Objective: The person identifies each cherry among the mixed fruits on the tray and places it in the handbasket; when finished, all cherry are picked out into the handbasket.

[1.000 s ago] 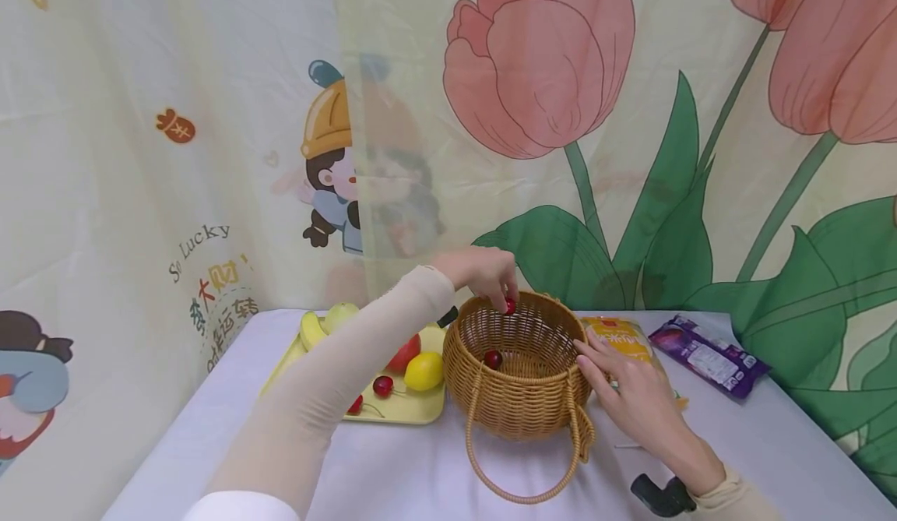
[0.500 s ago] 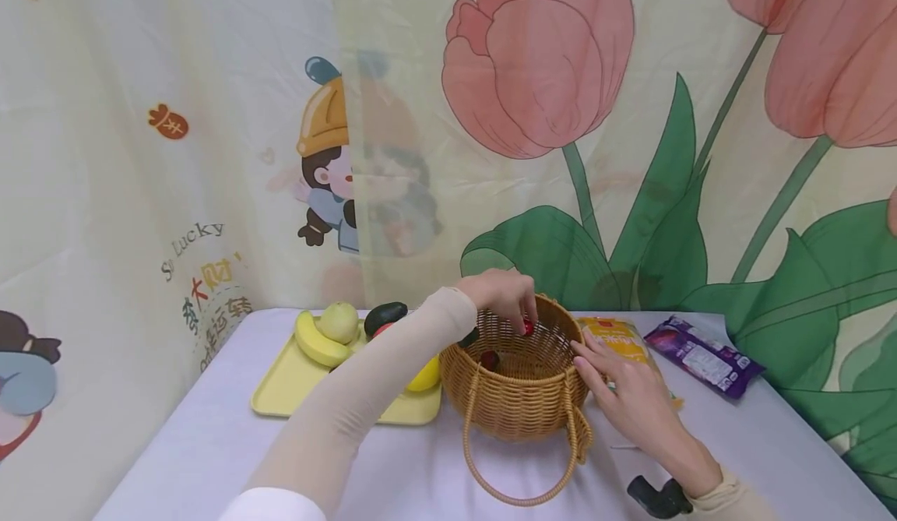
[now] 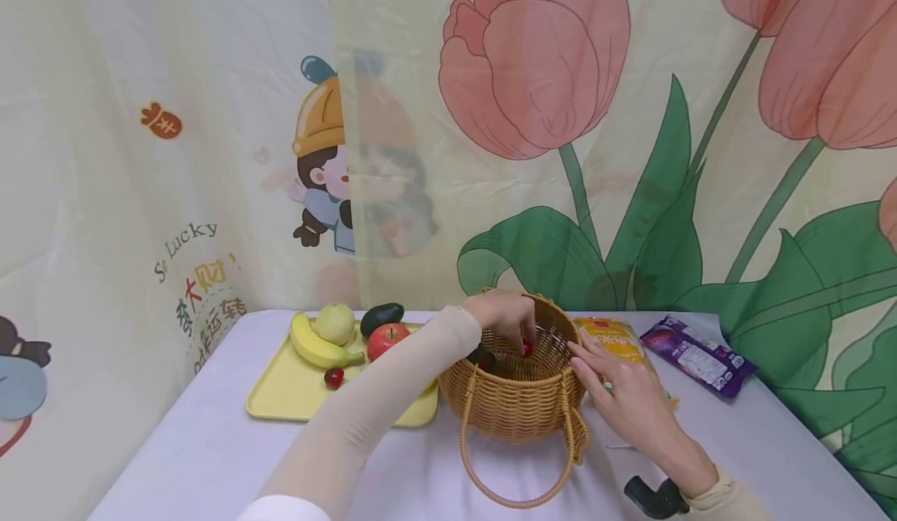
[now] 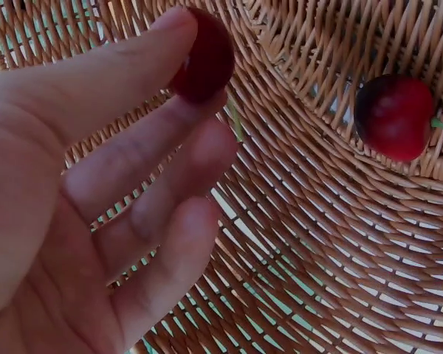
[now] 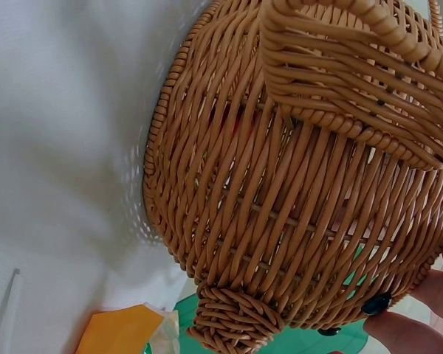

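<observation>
My left hand reaches down inside the brown wicker basket. Between thumb and index finger it pinches a dark red cherry, its other fingers loosely bent over the woven floor. Apart from it, a second cherry with a green stem lies in the basket. My right hand touches the basket's right rim with fairly straight fingers. In the right wrist view, fingertips rest against the wicker side near a small black bead.
Left of the basket, a yellow tray holds a banana, a pale round fruit, an avocado, a red fruit and a cherry. Yellow and purple snack packets lie right. The basket's handle hangs forward.
My left hand has moved right and down from above the basket's rim into it, carrying the cherry. More of the tray shows past the sleeve. My right hand stays at the rim.
</observation>
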Available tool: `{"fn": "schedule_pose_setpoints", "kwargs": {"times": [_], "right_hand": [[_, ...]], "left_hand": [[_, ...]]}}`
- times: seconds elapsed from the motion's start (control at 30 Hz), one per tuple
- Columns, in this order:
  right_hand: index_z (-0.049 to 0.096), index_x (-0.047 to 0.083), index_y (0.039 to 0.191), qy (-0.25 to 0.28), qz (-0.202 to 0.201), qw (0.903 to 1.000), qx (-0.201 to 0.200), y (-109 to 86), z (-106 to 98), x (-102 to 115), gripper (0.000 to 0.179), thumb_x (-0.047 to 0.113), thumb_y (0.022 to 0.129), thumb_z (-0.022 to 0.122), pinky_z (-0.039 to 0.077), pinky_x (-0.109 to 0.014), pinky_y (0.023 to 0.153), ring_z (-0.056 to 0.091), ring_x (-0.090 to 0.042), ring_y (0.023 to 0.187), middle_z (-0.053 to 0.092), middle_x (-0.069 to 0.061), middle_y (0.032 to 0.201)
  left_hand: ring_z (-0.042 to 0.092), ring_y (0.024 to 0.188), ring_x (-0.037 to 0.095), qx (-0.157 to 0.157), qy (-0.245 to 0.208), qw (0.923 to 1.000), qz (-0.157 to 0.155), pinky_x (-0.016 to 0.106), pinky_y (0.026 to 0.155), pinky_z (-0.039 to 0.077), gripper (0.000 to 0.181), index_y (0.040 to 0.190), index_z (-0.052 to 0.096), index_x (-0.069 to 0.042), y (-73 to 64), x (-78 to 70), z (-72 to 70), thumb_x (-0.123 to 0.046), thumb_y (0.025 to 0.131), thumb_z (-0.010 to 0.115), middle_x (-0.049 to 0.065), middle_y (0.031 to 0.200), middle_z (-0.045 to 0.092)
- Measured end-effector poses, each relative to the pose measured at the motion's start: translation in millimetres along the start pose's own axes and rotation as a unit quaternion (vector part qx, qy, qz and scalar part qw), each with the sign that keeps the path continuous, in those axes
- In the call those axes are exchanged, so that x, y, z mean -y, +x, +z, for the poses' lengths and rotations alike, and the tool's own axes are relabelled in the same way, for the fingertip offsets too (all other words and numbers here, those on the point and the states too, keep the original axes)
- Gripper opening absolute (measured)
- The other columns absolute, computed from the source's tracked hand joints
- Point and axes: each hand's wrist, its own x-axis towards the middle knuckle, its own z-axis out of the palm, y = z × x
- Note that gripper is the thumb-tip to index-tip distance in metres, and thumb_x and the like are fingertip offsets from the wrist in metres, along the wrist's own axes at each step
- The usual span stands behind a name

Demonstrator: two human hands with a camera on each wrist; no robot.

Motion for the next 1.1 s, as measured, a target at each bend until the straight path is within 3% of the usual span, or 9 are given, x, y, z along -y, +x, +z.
{"fn": "schedule_pose_setpoints", "kwargs": {"times": [0.1,0.2,0.3,0.47,0.6,0.77,0.9,1.0,1.1], "right_hand": [[0.068,0.013,0.136,-0.001,0.001,1.0000,0.000,-0.9,1.0,0.4,0.038,0.033,0.105,0.058,0.047,-0.040,0.064,0.033,-0.003,0.046,0.062,-0.016,0.143],[0.068,0.014,0.136,-0.001,0.004,1.0000,0.001,-1.5,0.5,0.5,0.038,0.033,0.105,0.058,0.030,-0.029,0.059,0.028,-0.006,0.045,0.062,-0.016,0.143],[0.068,0.014,0.136,-0.004,0.004,1.0000,0.000,-1.5,0.1,0.7,0.038,0.033,0.105,0.058,0.031,-0.029,0.059,0.027,-0.005,0.044,0.062,-0.016,0.142],[0.067,0.012,0.137,-0.003,-0.002,1.0000,-0.001,-1.2,-0.2,1.3,0.038,0.032,0.105,0.058,0.053,-0.056,0.077,0.032,-0.002,0.045,0.061,-0.015,0.144],[0.066,0.011,0.137,0.002,0.003,1.0000,0.003,-1.3,-0.1,1.4,0.038,0.031,0.105,0.058,0.047,-0.071,0.093,0.042,-0.004,0.048,0.060,-0.016,0.144],[0.067,0.011,0.137,0.003,0.007,1.0000,0.003,-0.3,0.1,1.8,0.038,0.030,0.104,0.060,0.041,-0.077,0.097,0.067,-0.025,0.067,0.061,-0.016,0.144],[0.066,0.012,0.137,0.001,0.010,0.9999,0.007,-0.5,0.4,2.0,0.038,0.030,0.104,0.059,0.043,-0.075,0.096,0.060,-0.019,0.059,0.060,-0.015,0.144],[0.066,0.012,0.138,0.000,0.013,0.9999,0.011,-0.8,0.3,2.1,0.039,0.030,0.105,0.059,0.045,-0.073,0.095,0.041,-0.007,0.049,0.059,-0.015,0.145],[0.066,0.012,0.138,-0.001,0.013,0.9999,0.009,-0.7,0.1,2.2,0.039,0.031,0.105,0.059,0.044,-0.073,0.096,0.039,-0.003,0.049,0.060,-0.015,0.145]], "left_hand": [[0.070,0.100,0.006,-0.001,0.007,1.0000,-0.001,0.025,0.083,0.057,0.024,0.112,0.082,-0.028,-0.6,0.7,2.9,-0.029,0.088,0.083,-0.011,0.116,0.077],[0.070,0.101,0.005,-0.001,0.014,0.9999,0.005,0.025,0.084,0.057,0.025,0.112,0.081,-0.030,-0.8,0.4,3.2,-0.030,0.087,0.083,-0.013,0.114,0.077],[0.070,0.103,0.006,-0.004,0.008,1.0000,0.002,0.025,0.085,0.057,0.028,0.114,0.081,-0.030,-1.8,-0.5,2.7,-0.029,0.086,0.084,-0.012,0.112,0.078],[0.070,0.103,0.007,-0.007,-0.003,0.9998,-0.015,0.027,0.087,0.057,0.030,0.115,0.080,-0.030,-1.6,-1.0,2.9,-0.026,0.086,0.084,-0.010,0.111,0.078],[0.070,0.101,0.007,-0.008,-0.005,0.9998,-0.018,0.027,0.087,0.057,0.030,0.115,0.080,-0.029,-0.8,-1.2,3.6,-0.024,0.086,0.084,-0.010,0.110,0.078],[0.070,0.101,0.008,-0.011,-0.009,0.9998,-0.016,0.027,0.087,0.058,0.031,0.115,0.081,-0.028,-0.8,-0.5,4.3,-0.024,0.085,0.085,-0.008,0.110,0.079],[0.070,0.100,0.008,-0.013,-0.004,0.9998,-0.011,0.028,0.087,0.058,0.031,0.115,0.081,-0.027,-0.5,-0.2,4.9,-0.025,0.085,0.085,-0.008,0.111,0.079],[0.070,0.099,0.007,-0.010,-0.002,0.9998,-0.014,0.028,0.086,0.058,0.031,0.115,0.080,-0.028,-0.1,-0.4,5.4,-0.025,0.085,0.085,-0.009,0.111,0.078],[0.070,0.098,0.007,-0.010,-0.003,0.9998,-0.016,0.028,0.085,0.058,0.030,0.115,0.080,-0.029,0.1,-0.8,5.6,-0.025,0.086,0.084,-0.010,0.112,0.078]]}}
